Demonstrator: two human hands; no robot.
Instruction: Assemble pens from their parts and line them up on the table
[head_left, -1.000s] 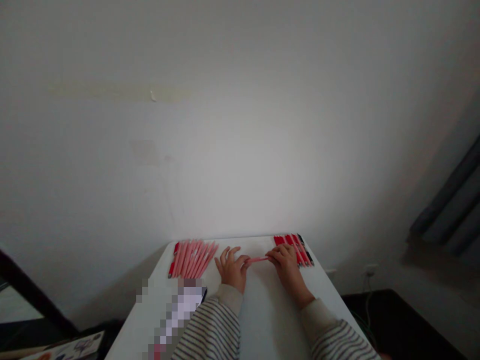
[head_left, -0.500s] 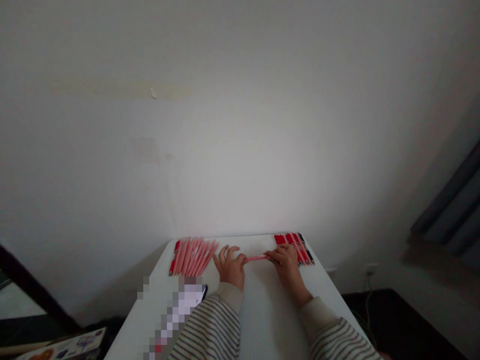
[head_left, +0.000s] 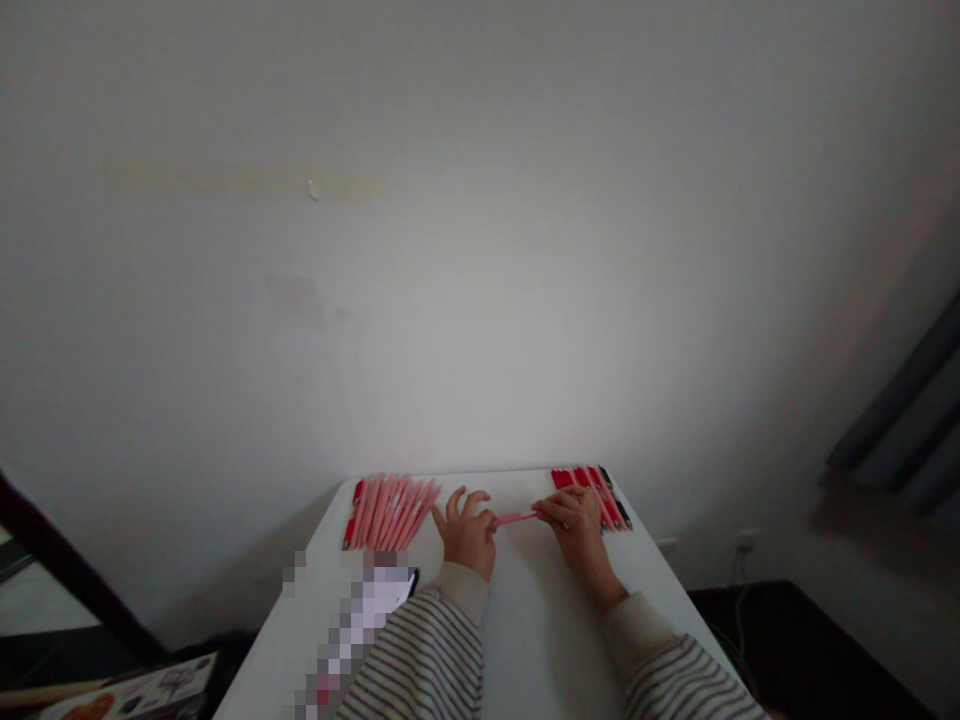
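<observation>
A pink pen [head_left: 516, 518] is stretched level between my two hands, above the white table. My left hand [head_left: 469, 535] pinches its left end between thumb and forefinger, the other fingers spread upward. At the opposite end, the fingertips of my right hand [head_left: 574, 520] are closed round the pen. Left of my left hand lies a fanned row of pink pens [head_left: 390, 512], with a red one at its outer side. Partly behind my right hand is a second row of red, pink and black pens [head_left: 592, 480].
The white table [head_left: 540, 640] stands against a pale wall [head_left: 480, 250]. A phone [head_left: 375, 605], partly pixelated, lies on the table by my left sleeve. Below left is a printed box [head_left: 150, 690]. A wall socket with a cable [head_left: 745, 541] shows on the right.
Both hands keep hold of the pen. The fingers of my left hand have shifted slightly, and the whole view has moved a little.
</observation>
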